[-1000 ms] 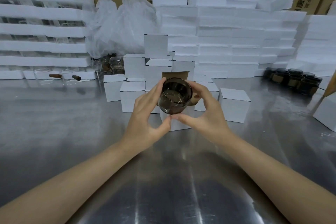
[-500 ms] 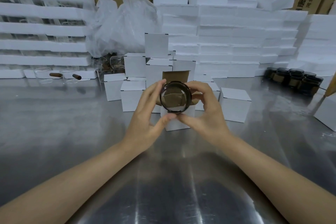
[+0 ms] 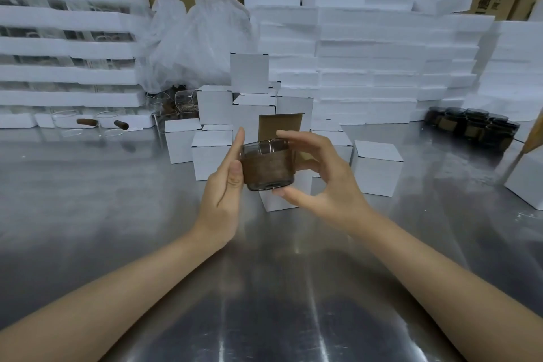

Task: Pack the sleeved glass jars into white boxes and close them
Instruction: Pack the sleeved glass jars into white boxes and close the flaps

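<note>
Sleeved glass jar [image 3: 268,165], smoky and wrapped in a brown band round its middle, is held upright in the air between both hands, just above and in front of an open white box [image 3: 280,185] whose brown-lined flap stands up behind it. Left hand [image 3: 224,185] lies against the jar's left side with its fingers [image 3: 237,144] straight and pointing upward along the glass, the thumb pressed flat on the sleeve. Right hand [image 3: 320,173] cups the other side: its thumb reaches under the jar's lower right edge, touching the base, while the curled fingers arch over and behind the rim; whether those fingertips touch the glass I cannot tell. The jar's mouth faces up, its base clear of the steel table [image 3: 88,214].

Closed white boxes [image 3: 211,156] cluster behind and left of the hands, another closed box [image 3: 377,167] sits just right of them. Further dark jars [image 3: 470,126] stand grouped at the far right, before stacked white foam trays [image 3: 367,67]. Clear glass cups [image 3: 66,122] stand at the far left.
</note>
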Available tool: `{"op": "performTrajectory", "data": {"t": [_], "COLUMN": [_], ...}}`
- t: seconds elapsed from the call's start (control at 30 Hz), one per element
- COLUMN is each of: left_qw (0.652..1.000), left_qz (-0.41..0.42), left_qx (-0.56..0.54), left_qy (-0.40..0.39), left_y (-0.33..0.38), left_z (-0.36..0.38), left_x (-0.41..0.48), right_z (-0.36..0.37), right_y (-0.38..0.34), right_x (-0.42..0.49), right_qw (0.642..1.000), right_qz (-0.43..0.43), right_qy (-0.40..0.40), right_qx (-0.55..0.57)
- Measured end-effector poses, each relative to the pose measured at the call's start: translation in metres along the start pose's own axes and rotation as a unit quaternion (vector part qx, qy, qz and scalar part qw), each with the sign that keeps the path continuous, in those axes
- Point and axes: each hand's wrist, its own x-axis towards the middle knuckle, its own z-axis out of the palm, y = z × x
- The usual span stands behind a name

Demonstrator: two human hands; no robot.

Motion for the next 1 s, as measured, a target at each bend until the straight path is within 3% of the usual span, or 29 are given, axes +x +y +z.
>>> {"op": "performTrajectory", "data": {"t": [0.17, 0.3, 0.57, 0.77, 1.0], "left_qw": [0.997, 0.998, 0.997, 0.994, 0.984], "left_qz": [-0.002, 0.011, 0.042, 0.003, -0.012], "left_qx": [0.058, 0.069, 0.070, 0.108, 0.174], "left_qy": [0.043, 0.007, -0.016, 0.019, -0.018], "left_y": [0.003, 0.007, 0.007, 0.005, 0.002], "left_z": [0.002, 0.000, 0.000, 0.002, 0.002], "left_x": [0.004, 0.005, 0.005, 0.008, 0.007], "right_z": [-0.002, 0.000, -0.004, -0.007, -0.020], "right_y": [0.000, 0.002, 0.004, 0.011, 0.021], "right_x": [0.002, 0.002, 0.006, 0.008, 0.013], "right_qw": [0.996, 0.993, 0.999, 0.992, 0.991], "right_qz": [-0.037, -0.064, -0.029, -0.011, 0.059], "right_qy": [0.039, 0.045, 0.033, 0.101, 0.111], "right_qx": [-0.070, -0.087, -0.027, -0.076, -0.037]}}
